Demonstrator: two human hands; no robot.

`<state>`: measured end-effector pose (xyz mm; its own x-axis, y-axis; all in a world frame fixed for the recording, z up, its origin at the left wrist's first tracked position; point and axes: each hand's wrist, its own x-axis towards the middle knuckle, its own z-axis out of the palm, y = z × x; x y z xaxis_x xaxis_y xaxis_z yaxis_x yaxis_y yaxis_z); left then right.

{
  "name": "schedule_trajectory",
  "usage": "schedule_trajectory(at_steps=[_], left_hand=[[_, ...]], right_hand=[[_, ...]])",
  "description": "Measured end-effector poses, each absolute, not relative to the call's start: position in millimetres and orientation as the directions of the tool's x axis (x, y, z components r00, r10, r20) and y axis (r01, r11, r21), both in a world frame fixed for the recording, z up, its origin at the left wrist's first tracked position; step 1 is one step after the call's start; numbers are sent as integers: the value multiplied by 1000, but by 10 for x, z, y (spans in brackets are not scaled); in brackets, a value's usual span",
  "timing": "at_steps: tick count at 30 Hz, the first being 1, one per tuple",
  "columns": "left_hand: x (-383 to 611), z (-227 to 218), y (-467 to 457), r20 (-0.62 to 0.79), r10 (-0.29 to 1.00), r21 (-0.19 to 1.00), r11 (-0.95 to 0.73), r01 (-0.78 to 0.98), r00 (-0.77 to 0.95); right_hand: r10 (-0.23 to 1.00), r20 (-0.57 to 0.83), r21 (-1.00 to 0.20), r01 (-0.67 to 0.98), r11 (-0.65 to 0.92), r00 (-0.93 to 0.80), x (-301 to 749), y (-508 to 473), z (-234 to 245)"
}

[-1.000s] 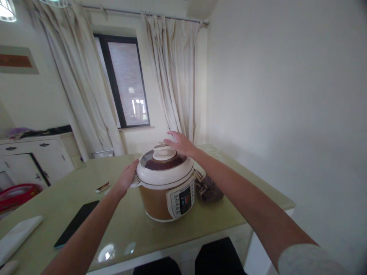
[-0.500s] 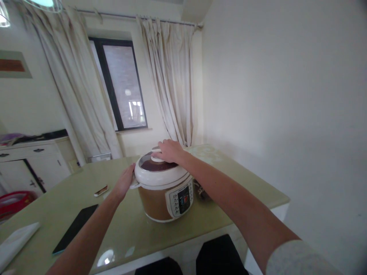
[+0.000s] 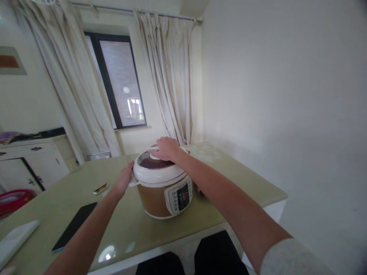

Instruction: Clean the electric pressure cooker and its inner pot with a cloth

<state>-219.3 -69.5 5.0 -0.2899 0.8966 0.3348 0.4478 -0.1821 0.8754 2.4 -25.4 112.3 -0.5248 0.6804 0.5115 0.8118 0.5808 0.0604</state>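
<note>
An electric pressure cooker (image 3: 160,191) with a brown body, a white lid and a front control panel stands on the greenish glass-topped table (image 3: 120,225). My right hand (image 3: 166,148) is closed over the knob on top of the lid. My left hand (image 3: 124,178) presses against the cooker's left side handle, its fingers curled round the rim. A dark object lies behind the cooker on the right, mostly hidden by my right arm.
A black phone (image 3: 75,226) lies on the table at the left, a small object (image 3: 99,188) beyond it and a white flat thing (image 3: 15,238) at the far left. Two dark chair seats (image 3: 218,254) sit under the near edge. A white cabinet (image 3: 25,162), curtains and a window stand behind.
My right hand has come down from an open hover beside the lid and closed over the lid knob. The left hand has stayed on the cooker's left side.
</note>
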Motion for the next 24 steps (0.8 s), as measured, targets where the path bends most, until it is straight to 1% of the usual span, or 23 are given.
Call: schedule_trajectory(at_steps=[5, 7, 10, 12, 14, 17, 19, 21, 23, 24], left_hand=[[-2185, 68, -693, 274, 911, 909, -141, 391, -308], [-2188, 59, -675, 278, 909, 915, -152, 374, -311], [-2197, 32, -662, 307, 902, 912, -188, 365, -302], [-2201, 17, -666, 317, 900, 909, -198, 366, -301], [-2198, 18, -672, 322, 898, 908, -203, 366, -301], [-2170, 68, -680, 322, 899, 912, -211, 351, -297], [-2130, 103, -704, 272, 913, 944, -191, 269, -305], [-2075, 70, -776, 213, 920, 976, -189, 104, -329], [-2012, -97, -914, 196, 904, 972, -231, -49, -379], [-1983, -240, -1003, 205, 888, 962, -260, -82, -413]], right_hand=[[573, 487, 103, 695, 712, -659, 134, -46, 1116], [495, 472, 141, 617, 775, -729, 166, 33, 1136], [346, 417, 221, 463, 858, -840, 231, 123, 1174], [302, 388, 262, 418, 870, -871, 274, 133, 1201], [340, 378, 281, 457, 844, -861, 289, 86, 1232], [477, 361, 287, 583, 760, -801, 229, -64, 1301], [559, 348, 270, 651, 709, -753, 174, -157, 1365], [610, 365, 188, 698, 691, -703, 189, -185, 1424], [655, 438, 42, 742, 669, -615, 349, -128, 1434], [691, 481, -41, 774, 632, -539, 492, -75, 1401]])
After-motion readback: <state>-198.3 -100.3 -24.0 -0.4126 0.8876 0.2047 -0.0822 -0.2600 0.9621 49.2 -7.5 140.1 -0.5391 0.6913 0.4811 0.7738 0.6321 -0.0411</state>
